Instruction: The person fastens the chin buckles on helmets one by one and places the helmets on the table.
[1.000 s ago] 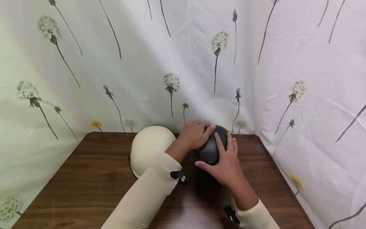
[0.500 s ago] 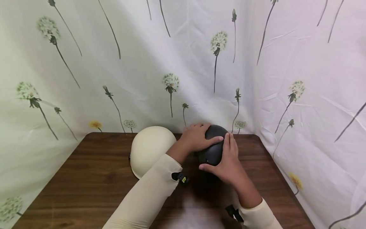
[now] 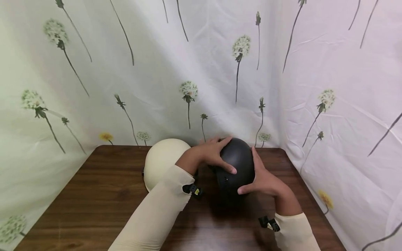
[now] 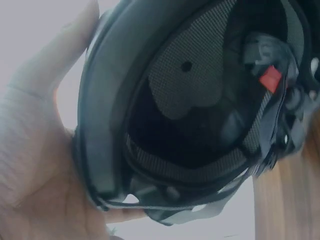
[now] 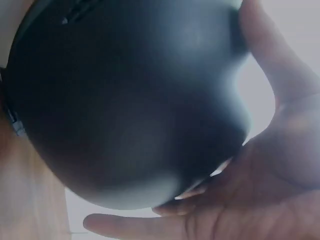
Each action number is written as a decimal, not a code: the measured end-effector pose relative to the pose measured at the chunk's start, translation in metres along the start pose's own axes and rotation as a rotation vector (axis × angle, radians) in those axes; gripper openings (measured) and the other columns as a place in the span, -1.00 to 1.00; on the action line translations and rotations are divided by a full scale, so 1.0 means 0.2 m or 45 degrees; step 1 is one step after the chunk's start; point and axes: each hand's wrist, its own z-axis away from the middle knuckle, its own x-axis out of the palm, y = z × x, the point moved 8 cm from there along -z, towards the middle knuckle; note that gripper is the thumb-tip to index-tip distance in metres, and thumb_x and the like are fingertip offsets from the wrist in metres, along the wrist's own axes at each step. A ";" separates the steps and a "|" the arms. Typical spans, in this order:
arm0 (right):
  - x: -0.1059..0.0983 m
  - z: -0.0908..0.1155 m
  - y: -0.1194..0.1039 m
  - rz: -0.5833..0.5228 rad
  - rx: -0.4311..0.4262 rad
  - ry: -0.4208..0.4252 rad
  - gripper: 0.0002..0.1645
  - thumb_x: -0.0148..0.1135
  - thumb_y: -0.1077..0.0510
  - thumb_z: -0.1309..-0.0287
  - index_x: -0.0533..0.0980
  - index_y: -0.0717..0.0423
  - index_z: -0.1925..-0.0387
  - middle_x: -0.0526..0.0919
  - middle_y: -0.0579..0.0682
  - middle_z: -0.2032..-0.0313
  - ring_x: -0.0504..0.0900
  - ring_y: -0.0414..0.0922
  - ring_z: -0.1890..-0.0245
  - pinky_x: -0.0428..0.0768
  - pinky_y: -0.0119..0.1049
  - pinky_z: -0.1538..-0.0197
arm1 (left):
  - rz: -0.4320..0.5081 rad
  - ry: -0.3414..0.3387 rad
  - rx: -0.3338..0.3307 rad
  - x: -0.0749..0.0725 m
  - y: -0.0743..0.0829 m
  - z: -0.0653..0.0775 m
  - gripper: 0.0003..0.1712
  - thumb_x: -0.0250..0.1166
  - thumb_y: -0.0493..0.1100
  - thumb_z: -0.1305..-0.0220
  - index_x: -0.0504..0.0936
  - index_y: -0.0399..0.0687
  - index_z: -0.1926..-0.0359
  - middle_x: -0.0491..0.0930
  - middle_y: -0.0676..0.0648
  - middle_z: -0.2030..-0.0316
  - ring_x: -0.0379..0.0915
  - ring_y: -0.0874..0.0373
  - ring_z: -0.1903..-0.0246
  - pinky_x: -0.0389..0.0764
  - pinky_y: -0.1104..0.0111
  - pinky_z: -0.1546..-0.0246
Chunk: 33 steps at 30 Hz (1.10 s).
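Note:
Between both hands, a matte black helmet (image 3: pixel 237 162) is held tilted over the right half of the table. The left hand (image 3: pixel 209 153) grips its left side, thumb across the shell and other fingers partly hidden behind. In the left wrist view, the helmet's padded inside (image 4: pixel 185 85), its straps (image 4: pixel 275 120) and a red tab (image 4: pixel 270 78) face that camera. The right hand (image 3: pixel 263 179) holds the right side, thumb near the lower edge and fingers round the back. The smooth outer shell (image 5: pixel 130 110) fills much of the right wrist view. A cream helmet (image 3: pixel 166 158) sits dome up beside the left forearm.
The dark wooden table (image 3: pixel 103 198) has its back edge against a white curtain (image 3: pixel 150 69) printed with dandelions. More of the curtain hangs along the left and right sides. The left forearm passes in front of the cream helmet.
The black helmet has turned, showing more of its shell to the head view. The right hand has shifted right, round to its side. The left thumb now lies lower on the shell.

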 end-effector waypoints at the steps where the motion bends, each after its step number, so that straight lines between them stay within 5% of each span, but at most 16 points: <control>1: -0.01 0.00 0.02 -0.037 0.004 -0.024 0.86 0.74 -0.07 0.09 -0.68 -0.28 -0.61 -0.61 0.10 -0.64 -0.33 0.29 -0.64 0.09 0.40 -0.48 | 0.005 -0.017 0.000 0.00 0.00 0.00 0.48 0.49 0.57 0.05 -0.19 0.43 -0.71 -0.04 -0.12 -0.66 -0.06 -0.12 -0.62 0.01 -0.27 -0.51; 9: -0.02 -0.03 0.12 -0.111 0.033 -0.076 0.83 0.73 -0.02 0.08 -0.66 -0.38 -0.61 -0.58 0.11 -0.64 -0.27 0.29 -0.63 0.13 0.38 -0.46 | 0.073 -0.044 0.033 0.03 -0.05 0.02 0.52 0.54 0.54 0.08 -0.26 0.49 -0.70 -0.08 -0.08 -0.68 -0.12 -0.07 -0.64 -0.15 -0.26 -0.55; 20: 0.01 -0.05 0.06 0.414 0.000 0.188 0.88 0.80 -0.31 0.33 -0.38 -0.12 -0.71 -0.53 0.15 -0.66 -0.46 0.41 -0.60 0.21 0.56 -0.34 | 0.166 -0.094 0.060 0.17 -0.15 0.00 0.65 0.68 0.24 0.01 -0.37 -0.04 -0.71 -0.21 -0.10 -0.69 -0.26 0.01 -0.67 -0.38 -0.28 -0.54; 33: 0.08 -0.08 0.02 0.497 0.005 0.213 0.87 0.80 -0.29 0.31 -0.37 -0.05 -0.71 -0.52 0.12 -0.67 -0.49 0.39 -0.61 0.25 0.50 -0.37 | 0.129 -0.047 0.091 0.18 -0.14 -0.01 0.50 0.60 0.26 -0.10 -0.24 -0.07 -0.71 -0.17 -0.14 -0.69 -0.18 -0.05 -0.66 -0.19 -0.18 -0.59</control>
